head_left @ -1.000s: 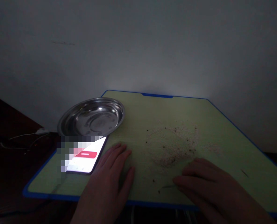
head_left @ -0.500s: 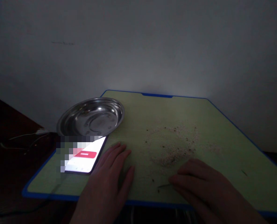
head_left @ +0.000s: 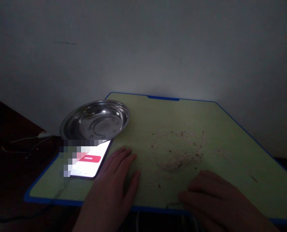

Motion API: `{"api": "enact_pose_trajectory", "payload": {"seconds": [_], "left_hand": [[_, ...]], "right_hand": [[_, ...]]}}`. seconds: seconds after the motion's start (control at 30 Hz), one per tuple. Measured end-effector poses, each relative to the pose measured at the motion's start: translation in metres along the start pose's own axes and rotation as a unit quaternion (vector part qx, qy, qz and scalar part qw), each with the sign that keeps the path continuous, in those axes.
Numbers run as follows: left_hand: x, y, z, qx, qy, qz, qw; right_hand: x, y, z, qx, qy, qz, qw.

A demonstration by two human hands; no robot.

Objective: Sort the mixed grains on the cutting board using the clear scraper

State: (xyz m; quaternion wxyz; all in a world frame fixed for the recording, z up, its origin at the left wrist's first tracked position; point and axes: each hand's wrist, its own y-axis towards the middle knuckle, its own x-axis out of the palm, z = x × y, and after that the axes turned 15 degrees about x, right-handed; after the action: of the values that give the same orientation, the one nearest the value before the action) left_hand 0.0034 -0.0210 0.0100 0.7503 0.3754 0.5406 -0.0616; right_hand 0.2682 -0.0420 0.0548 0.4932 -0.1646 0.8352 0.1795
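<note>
Right hand [head_left: 217, 196] nearer blue table edge [head_left: 155, 210], pinching stick [head_left: 174, 204], left hand [head_left: 114, 177] spread flat, dim wall [head_left: 158, 48] behind

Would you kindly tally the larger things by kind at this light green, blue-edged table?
Round, shiny steel basin: 1
Flat phone with a lit white screen: 1
Bare hands, left hand and right hand: 2
Total: 4
The scattered pale grains are too small to count.

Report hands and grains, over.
Left hand resting beside phone. Right hand holding thin stick at table edge. Pale grains scattered beyond, dark specks among them.
</note>
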Motion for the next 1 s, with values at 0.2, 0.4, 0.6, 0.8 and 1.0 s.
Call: {"api": "enact_pose_trajectory", "payload": {"seconds": [0.2,0.4,0.6,0.8,1.0], "left_hand": [[0.0,0.0002,0.0,0.005,0.009,0.006,1.0],[0.0006,0.0007,-0.0005,0.004,0.004,0.008,1.0],[-0.0005,-0.0006,-0.0005,-0.003,-0.002,0.004,1.0],[-0.0001,-0.0002,-0.0005,0.009,0.009,0.0,1.0],[0.0009,-0.0022,-0.0007,0.008,0.008,-0.002,1.0]], "right_hand": [[-0.0006,-0.0008,0.0004,-0.012,0.005,-0.002,1.0],[-0.0006,0.0006,0.0,0.003,0.008,0.008,1.0],[0.0003,-0.0011,0.0022,-0.014,0.009,0.0,1.0],[-0.0013,-0.0014,0.0008,-0.01,0.006,-0.004,1.0],[-0.0017,0.0003,0.0008,-0.016,0.029,-0.012,0.999]]}}
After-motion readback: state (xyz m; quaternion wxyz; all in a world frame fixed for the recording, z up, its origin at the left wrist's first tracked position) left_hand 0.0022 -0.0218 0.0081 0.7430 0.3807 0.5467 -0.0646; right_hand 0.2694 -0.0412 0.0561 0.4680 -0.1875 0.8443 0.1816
